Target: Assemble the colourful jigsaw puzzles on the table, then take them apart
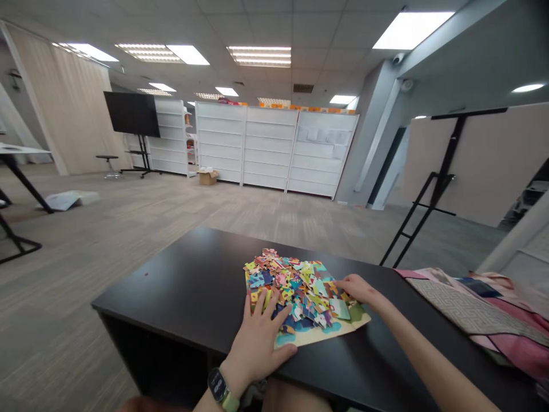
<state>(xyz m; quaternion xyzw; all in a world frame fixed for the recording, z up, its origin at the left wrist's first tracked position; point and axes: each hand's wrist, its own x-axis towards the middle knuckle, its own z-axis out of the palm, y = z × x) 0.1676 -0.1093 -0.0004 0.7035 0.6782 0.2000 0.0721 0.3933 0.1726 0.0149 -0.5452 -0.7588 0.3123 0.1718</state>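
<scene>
A heap of loose, brightly coloured jigsaw pieces (300,289) lies on a flat illustrated board (306,336) near the front edge of the dark table. My left hand (261,335) rests palm down at the heap's near left side, its fingers spread over pieces and the board's edge. On the heap's right side, my right hand (355,287) has its index finger reaching onto the pieces. Its other fingers are bent together, and whatever they may hold is hidden. Beside that hand lies a larger pale green piece (340,309).
The dark table (184,286) extends left of the heap. Folded pink and patterned fabric (463,309) covers its right end. A black easel with a board (446,160) stands beyond on the right. White shelves (270,149) and a screen on a stand (132,114) are farther back.
</scene>
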